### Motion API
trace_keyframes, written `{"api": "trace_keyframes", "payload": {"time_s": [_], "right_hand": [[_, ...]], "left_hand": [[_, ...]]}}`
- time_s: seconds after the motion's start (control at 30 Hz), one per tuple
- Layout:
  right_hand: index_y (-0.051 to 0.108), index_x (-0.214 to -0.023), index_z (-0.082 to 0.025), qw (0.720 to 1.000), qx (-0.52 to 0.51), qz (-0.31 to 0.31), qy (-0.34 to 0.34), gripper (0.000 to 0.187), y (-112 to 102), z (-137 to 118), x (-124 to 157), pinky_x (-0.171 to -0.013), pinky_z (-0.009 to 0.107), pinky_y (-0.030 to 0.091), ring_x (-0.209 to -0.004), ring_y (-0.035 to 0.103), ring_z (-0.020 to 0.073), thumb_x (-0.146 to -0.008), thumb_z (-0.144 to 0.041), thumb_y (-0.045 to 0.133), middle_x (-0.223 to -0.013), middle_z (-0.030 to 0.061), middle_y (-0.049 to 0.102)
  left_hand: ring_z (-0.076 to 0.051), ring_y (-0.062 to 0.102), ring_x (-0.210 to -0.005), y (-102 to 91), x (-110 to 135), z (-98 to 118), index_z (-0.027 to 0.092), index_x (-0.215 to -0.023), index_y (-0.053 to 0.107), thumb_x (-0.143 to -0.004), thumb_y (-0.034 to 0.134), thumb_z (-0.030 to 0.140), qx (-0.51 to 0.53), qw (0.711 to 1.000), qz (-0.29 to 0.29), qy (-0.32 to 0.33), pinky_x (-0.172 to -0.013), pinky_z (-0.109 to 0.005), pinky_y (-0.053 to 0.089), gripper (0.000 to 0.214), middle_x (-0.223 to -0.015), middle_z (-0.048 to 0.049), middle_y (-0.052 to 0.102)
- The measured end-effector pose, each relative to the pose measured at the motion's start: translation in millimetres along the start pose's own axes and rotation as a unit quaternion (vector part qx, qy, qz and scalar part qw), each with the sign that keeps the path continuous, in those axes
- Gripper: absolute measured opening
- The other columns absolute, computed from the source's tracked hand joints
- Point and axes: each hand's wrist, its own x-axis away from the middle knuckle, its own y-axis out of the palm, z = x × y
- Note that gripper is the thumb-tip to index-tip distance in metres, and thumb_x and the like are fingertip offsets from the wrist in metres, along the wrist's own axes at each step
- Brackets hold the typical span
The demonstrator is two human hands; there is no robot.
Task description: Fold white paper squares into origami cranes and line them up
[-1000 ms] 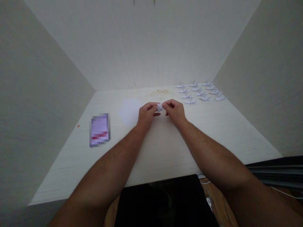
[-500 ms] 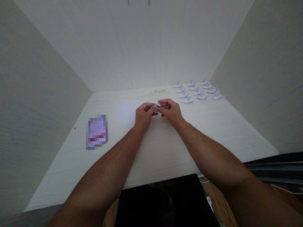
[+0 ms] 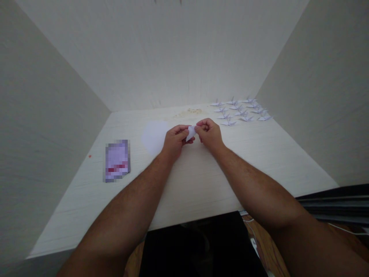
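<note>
My left hand [image 3: 173,139] and my right hand [image 3: 209,133] meet over the middle of the white table [image 3: 201,181]. Both pinch a small folded piece of pale paper [image 3: 190,132] between their fingertips, just above the tabletop. The fingers of both hands are curled closed on it. Much of the paper is hidden by my fingers.
Several small folded paper cranes [image 3: 239,110] stand in rows at the table's back right. A sheet of pale paper [image 3: 154,135] lies just left of my hands. A blurred-out card or packet [image 3: 117,161] lies at the left. White walls enclose three sides. A brownish stain [image 3: 188,112] marks the back.
The folded paper shows more between my fingertips now than half a second ago. My hands have shifted slightly away from me, the right one rising a little.
</note>
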Motion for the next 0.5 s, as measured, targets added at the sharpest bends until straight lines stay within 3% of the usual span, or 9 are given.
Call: {"api": "trace_keyframes", "payload": {"time_s": [0.33, 0.5], "right_hand": [[0.059, -0.079, -0.023, 0.997, 0.025, 0.005, -0.075, 0.008, 0.8, 0.7, 1.8, -0.058, 0.027, 0.048, -0.061, 0.060, 0.0120, -0.076, -0.025, 0.066, -0.069, -0.0037, 0.064], [0.069, -0.085, -0.023, 0.993, 0.066, -0.018, -0.094, 0.007, 0.7, -2.1, 3.3, -0.067, 0.031, 0.054, -0.069, 0.066, 0.0141, -0.078, -0.024, 0.068, -0.083, 0.0007, 0.073]], "left_hand": [[-0.017, 0.070, -0.070, -0.1, -1.2, -1.1, 0.017, -0.088, 0.069, -0.066, 0.081, 0.033, -0.002, 1.000, 0.026, 0.014, -0.059, -0.029, 0.056, 0.030, -0.080, -0.0048, 0.072], [-0.017, 0.069, -0.071, 0.1, -1.8, -1.7, 0.017, -0.085, 0.069, -0.065, 0.083, 0.035, -0.009, 0.999, 0.033, 0.023, -0.062, -0.031, 0.058, 0.031, -0.082, -0.0046, 0.072]]}}
